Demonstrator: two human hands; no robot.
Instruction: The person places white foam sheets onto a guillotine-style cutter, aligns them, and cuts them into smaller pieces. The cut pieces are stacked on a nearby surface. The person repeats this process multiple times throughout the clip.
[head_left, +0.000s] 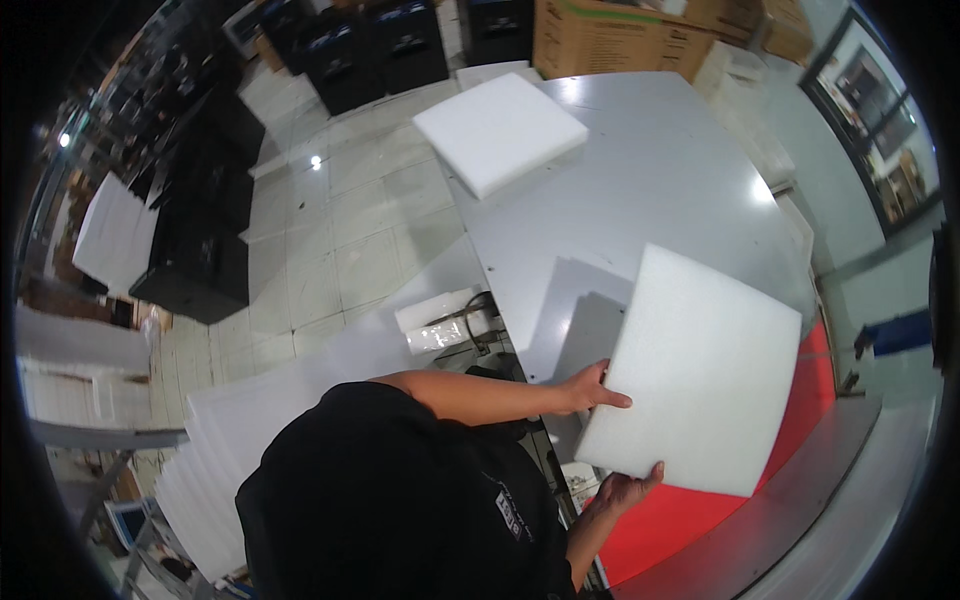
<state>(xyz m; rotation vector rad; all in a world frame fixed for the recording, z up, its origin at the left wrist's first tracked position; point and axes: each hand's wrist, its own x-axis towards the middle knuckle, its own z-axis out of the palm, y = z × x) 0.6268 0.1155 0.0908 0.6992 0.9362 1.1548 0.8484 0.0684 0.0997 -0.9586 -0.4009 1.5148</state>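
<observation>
A white foam sheet (697, 375) is held tilted over the near right part of a grey table (637, 180), casting a shadow on its top. My left hand (592, 391) grips the sheet's left edge, thumb on the upper face. Its lower edge is held by my right hand (630, 489), with the thumb over the face and the other fingers partly hidden beneath. Another thick white foam block (502, 131) lies at the table's far left corner and juts a little past the edge. Below the held sheet shows a red surface (675, 525).
Layered white foam sheets (217, 480) stand behind me at the left. Wrapped white rolls (442, 330) sit beside the table's left edge. Black crates (202, 262) are on the tiled floor, with cardboard boxes (607, 41) past the far end. A metal rail (810, 480) borders the red surface.
</observation>
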